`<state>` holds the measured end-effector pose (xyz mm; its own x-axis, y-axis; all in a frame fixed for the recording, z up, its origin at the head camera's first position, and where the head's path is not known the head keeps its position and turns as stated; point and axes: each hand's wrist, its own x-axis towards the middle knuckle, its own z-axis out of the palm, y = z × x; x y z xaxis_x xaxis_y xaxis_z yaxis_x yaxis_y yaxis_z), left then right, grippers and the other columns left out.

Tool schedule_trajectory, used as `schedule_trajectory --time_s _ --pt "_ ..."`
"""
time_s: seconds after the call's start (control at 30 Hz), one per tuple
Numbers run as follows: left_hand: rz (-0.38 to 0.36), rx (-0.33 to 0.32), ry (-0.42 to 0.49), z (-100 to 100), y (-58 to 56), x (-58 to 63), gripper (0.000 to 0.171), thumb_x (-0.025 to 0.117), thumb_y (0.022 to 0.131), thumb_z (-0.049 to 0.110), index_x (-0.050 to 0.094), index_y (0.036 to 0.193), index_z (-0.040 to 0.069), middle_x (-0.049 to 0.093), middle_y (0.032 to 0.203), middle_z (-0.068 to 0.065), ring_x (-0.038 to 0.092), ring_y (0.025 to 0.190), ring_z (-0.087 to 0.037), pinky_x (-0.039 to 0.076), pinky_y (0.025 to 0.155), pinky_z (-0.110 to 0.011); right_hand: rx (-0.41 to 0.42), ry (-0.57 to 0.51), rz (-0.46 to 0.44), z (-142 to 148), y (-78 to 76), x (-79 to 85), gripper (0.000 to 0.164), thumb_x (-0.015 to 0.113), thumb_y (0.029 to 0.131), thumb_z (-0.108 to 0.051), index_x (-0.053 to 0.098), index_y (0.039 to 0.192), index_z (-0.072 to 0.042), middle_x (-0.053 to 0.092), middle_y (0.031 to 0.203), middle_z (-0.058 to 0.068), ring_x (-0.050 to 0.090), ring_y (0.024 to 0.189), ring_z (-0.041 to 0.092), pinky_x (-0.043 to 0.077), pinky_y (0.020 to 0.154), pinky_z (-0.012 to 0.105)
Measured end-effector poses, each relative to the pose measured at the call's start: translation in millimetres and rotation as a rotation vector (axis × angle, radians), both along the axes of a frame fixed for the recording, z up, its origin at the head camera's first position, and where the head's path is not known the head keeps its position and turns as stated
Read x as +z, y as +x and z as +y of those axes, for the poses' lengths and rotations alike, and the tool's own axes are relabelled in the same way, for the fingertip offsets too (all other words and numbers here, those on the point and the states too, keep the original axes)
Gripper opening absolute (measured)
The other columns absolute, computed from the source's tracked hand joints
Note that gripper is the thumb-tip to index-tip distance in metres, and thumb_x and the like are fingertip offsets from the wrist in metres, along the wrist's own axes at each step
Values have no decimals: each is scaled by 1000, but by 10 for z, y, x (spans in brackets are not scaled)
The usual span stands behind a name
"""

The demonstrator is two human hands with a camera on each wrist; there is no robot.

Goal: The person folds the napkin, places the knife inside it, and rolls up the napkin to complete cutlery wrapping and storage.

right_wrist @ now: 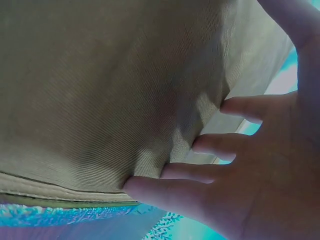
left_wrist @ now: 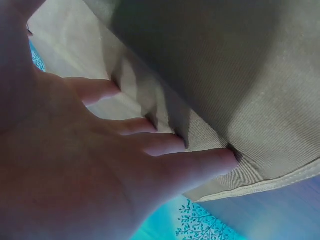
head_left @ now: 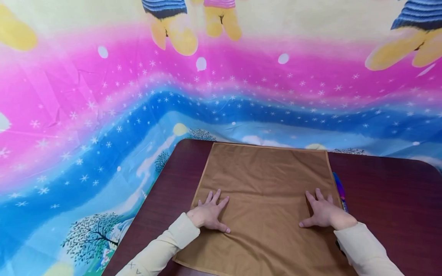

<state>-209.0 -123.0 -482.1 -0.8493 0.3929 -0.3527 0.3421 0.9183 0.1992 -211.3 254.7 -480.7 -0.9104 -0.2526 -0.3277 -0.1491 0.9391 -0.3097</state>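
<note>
A brown cloth with stitched edges lies spread over the dark wooden table, lightly wrinkled. On its left side my left hand rests with fingers spread, and the fingertips touch the fabric. My right hand does the same near the right edge, fingers apart. In the left wrist view the left hand's fingers are straight against the cloth, beside a crease. The right wrist view has the right hand's fingers touching the cloth close to its hem. Neither hand grips anything.
The reddish-brown table extends past the cloth on both sides. A slim blue and purple object sticks out from the cloth's right edge; its kind is unclear. Behind the table hangs a colourful printed curtain with snowflakes and trees.
</note>
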Motion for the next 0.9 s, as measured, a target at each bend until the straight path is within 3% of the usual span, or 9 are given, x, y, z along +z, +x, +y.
schedule_trajectory --time_s 0.27,0.5,0.7,0.77,0.9 --pt "5 -14 -48 -24 28 -39 108 72 70 67 23 154 22 8 162 -15 12 149 -38 25 110 -64 -19 -3 -46 18 -20 6 118 79 67 -59 26 145 11 8 145 48 7 122 77 30 91 76" --pt "49 -14 -17 -78 141 -31 100 67 77 65 24 154 16 13 160 -20 16 147 -40 26 112 -58 -15 7 81 -10 -140 50 105 76 71 -58 35 141 10 16 146 45 16 125 72 33 89 75" --pt "58 -31 99 -216 337 81 83 69 83 50 36 148 11 19 157 -22 27 142 -45 35 107 -58 30 -85 215 -90 -255 -36 94 72 80 -51 35 143 7 19 150 38 19 131 65 29 97 73" --pt "76 -36 121 -296 403 134 77 69 84 48 41 144 9 25 154 -23 36 136 -45 40 103 -57 44 -110 251 -107 -295 -66 88 70 83 -48 35 143 7 20 151 37 19 132 63 26 101 72" --pt "129 -11 151 -485 551 216 63 68 85 46 54 129 4 49 129 -20 56 109 -36 49 86 -48 37 -108 263 -122 -358 -113 85 64 88 -47 32 146 5 19 152 35 16 135 61 19 104 73"
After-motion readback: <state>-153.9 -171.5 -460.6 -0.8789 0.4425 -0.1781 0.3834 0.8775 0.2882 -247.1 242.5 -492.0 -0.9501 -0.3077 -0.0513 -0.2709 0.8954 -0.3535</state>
